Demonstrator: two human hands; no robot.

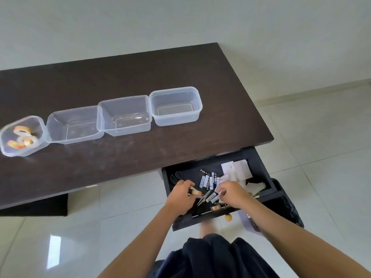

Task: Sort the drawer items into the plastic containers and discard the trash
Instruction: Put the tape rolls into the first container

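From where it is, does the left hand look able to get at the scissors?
Probably yes: the scissors lie uncovered in the open drawer, just beyond the left hand, though it already holds small items.

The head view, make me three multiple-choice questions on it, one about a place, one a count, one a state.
1. Where are the scissors?
A. far-left corner of the open drawer
B. on the desk
C. in a container

2. How many clear plastic containers stand on the desk?
A. two
B. four
C. six

3. What is the state of the rightmost container?
A. lidded
B. full of batteries
C. empty

Answers: 1 A, they lie in the drawer beyond the left hand. 2 B, four stand in a row. 3 C, its bare bottom shows.
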